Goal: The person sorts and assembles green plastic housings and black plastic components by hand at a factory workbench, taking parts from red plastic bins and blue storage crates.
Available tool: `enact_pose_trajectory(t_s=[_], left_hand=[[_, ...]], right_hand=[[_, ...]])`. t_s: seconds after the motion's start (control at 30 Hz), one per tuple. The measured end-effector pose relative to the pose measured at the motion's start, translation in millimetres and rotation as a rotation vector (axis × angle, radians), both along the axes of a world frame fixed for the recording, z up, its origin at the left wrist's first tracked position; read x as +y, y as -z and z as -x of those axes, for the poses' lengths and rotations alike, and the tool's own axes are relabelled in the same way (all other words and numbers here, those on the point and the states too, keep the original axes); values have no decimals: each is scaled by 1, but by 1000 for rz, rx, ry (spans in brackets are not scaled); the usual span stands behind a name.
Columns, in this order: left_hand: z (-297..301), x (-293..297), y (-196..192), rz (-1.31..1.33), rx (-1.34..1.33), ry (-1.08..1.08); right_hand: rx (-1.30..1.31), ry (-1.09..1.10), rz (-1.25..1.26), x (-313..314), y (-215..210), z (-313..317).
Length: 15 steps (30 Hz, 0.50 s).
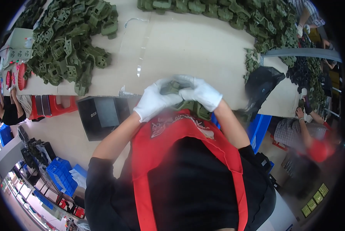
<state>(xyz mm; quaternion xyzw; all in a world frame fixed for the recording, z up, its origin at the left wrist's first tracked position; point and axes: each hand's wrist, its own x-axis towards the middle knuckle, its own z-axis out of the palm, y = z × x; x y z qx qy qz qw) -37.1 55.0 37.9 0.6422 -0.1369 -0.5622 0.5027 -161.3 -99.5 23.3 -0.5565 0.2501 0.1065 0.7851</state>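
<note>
My left hand, in a white glove, curls around a dark green moulded plastic part near the front edge of the table. From the other side my right hand, gloved as well, closes on the same part, its fingers over the top. Much of the part is hidden by the gloves. Just below my hands, more green plastic parts lie against my red apron.
On the pale table, a heap of green parts lies left and another along the far side. A black plastic bag hangs at the right edge. Below the table stands a dark box. Other people work at both sides.
</note>
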Motion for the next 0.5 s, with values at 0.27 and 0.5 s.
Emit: enact_pose_trajectory(t_s=[0.27,0.5], left_hand=[[-38,16,-26,102,-467,470],[-68,56,-14,168,-768,331]], right_hand=[[138,-662,895,30,-39,-33],[117,-791,955,41,-32,-83]])
